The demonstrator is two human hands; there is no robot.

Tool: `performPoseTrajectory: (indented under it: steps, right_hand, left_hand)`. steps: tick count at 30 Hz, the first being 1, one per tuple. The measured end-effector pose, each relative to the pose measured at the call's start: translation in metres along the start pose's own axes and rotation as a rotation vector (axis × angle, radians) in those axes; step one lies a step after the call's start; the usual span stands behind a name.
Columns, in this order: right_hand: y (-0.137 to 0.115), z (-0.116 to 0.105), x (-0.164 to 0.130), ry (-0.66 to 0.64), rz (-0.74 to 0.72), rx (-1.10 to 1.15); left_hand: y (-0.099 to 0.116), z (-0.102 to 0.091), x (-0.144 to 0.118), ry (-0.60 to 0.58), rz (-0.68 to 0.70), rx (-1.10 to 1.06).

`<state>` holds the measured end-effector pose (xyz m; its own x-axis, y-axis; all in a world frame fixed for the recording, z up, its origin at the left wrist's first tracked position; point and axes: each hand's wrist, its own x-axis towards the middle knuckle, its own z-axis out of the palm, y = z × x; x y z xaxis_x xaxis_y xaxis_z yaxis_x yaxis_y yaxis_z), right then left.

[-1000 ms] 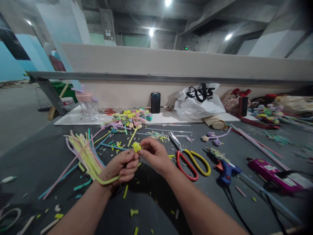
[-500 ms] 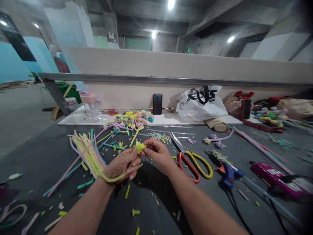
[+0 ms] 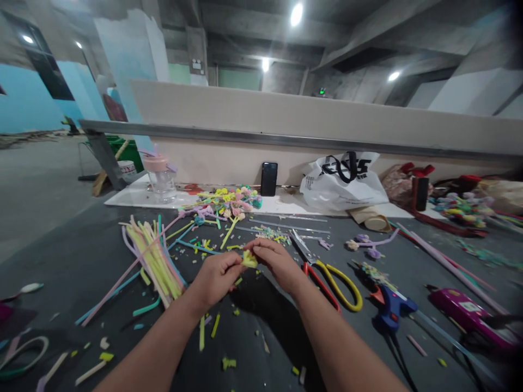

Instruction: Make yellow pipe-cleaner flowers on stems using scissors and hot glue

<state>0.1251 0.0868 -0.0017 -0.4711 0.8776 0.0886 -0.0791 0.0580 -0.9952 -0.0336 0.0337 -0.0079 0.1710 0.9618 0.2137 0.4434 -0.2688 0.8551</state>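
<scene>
Between my two hands is a small yellow pipe-cleaner flower [image 3: 249,259]. My left hand [image 3: 216,279] pinches it from the left side with thumb and fingers. From the right, the curled fingers of my right hand [image 3: 278,265] close on its other edge, and some of the fingertips are hidden. A bundle of pastel pipe cleaners [image 3: 153,261], mostly yellow, lies left of my left hand. Red-and-yellow-handled scissors [image 3: 341,286] rest to the right of my right hand. Yellow offcuts [image 3: 215,325] are scattered on the dark tabletop below my hands.
A pile of finished pipe-cleaner flowers [image 3: 232,201] lies at the back, near an upright phone [image 3: 269,178]. Rightward are a blue glue gun [image 3: 392,307], a purple device [image 3: 461,307] and a white bag [image 3: 345,182]. A clear cup [image 3: 161,182] stands back left.
My hands have turned around the flower, which now faces differently. The long yellow stem that curved below my left hand to the wrist no longer shows there. The view has shifted slightly.
</scene>
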Motion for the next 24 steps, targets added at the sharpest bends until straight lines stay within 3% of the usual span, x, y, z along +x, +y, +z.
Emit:
performPoseTrajectory:
  steps: [5, 11, 24]
  right_hand:
    - [-0.001, 0.001, -0.002, -0.052, -0.067, -0.184]
    - [0.002, 0.004, -0.001, -0.082, -0.114, -0.243]
    - [0.01, 0.0, 0.006, 0.028, -0.203, -0.396]
  left_hand:
    - [-0.005, -0.002, 0.0, 0.046, 0.21, 0.324]
    - [-0.01, -0.001, -0.001, 0.025, 0.269, 0.397]
    - [-0.017, 0.001, 0.004, 0.017, 0.174, 0.417]
